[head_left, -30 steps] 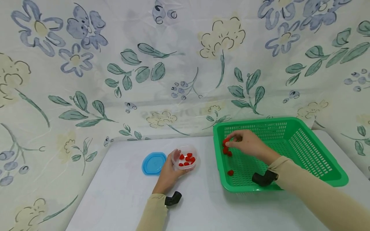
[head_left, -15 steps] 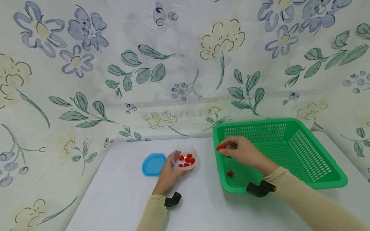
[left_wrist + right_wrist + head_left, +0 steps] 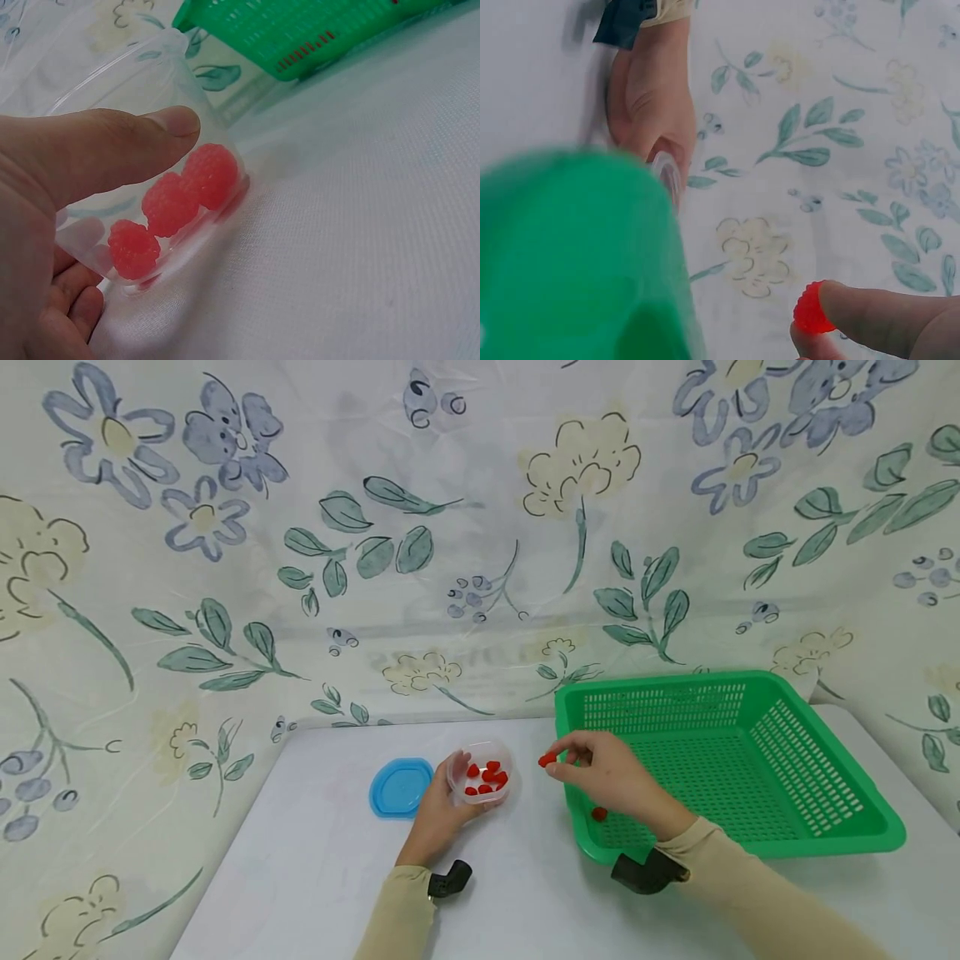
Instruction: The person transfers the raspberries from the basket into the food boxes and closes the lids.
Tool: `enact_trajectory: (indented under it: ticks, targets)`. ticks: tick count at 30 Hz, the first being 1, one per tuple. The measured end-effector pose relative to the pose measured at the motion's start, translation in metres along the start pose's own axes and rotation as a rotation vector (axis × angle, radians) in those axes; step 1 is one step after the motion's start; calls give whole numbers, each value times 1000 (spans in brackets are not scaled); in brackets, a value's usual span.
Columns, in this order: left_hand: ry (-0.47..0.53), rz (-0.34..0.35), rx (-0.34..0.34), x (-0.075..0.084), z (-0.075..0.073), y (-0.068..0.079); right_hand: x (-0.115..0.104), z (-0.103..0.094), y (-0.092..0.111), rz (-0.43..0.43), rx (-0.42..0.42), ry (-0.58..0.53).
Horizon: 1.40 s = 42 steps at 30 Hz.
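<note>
In the head view my left hand (image 3: 438,818) grips a small clear plastic container (image 3: 480,752) with several raspberries (image 3: 490,775) in its bottom. Up close in the left wrist view, the thumb (image 3: 142,142) lies along the container's wall, with raspberries (image 3: 171,204) showing through it. My right hand (image 3: 615,777) pinches a raspberry (image 3: 547,760) between thumb and fingertips, just left of the green basket (image 3: 720,677)'s left rim. That raspberry (image 3: 814,309) also shows in the right wrist view. Another raspberry (image 3: 599,814) lies in the basket's near left corner; the hand hides part of the basket floor.
A blue lid (image 3: 401,787) lies on the white table (image 3: 300,860), left of the container. The basket stands at the right, its raised left wall between its inside and the container. A flowered cloth (image 3: 480,527) hangs behind the table.
My right hand has lifted a raspberry from the basket's left side and carried it left over the rim toward the container. The left hand and container have stayed in place.
</note>
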<state>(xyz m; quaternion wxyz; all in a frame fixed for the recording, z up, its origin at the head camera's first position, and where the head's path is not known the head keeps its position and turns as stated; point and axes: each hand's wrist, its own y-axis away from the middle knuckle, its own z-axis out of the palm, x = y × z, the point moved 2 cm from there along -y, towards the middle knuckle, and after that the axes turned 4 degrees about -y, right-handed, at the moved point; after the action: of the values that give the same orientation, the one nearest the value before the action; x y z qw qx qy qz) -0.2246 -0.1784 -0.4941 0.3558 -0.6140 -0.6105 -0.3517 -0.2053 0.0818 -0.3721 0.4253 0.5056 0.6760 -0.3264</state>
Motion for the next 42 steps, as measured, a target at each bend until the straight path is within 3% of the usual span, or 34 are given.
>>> enact_trajectory:
  ticks: [5,16,28,36,42]
  targets:
    - [9,-4,-3,-1,0,0,-2,14,-2,10,10,-21]
    - [10,9,-9,2,0,-2,-9,42,-7,-74,108,80]
    - [5,11,-6,2,-2,-3,-17,73,-13,-125,126,131]
    - [-15,-11,1,3,-2,-2,-15,93,-17,-130,140,72]
    - [-21,33,-7,2,-2,-2,-11,103,-20,-122,212,68]
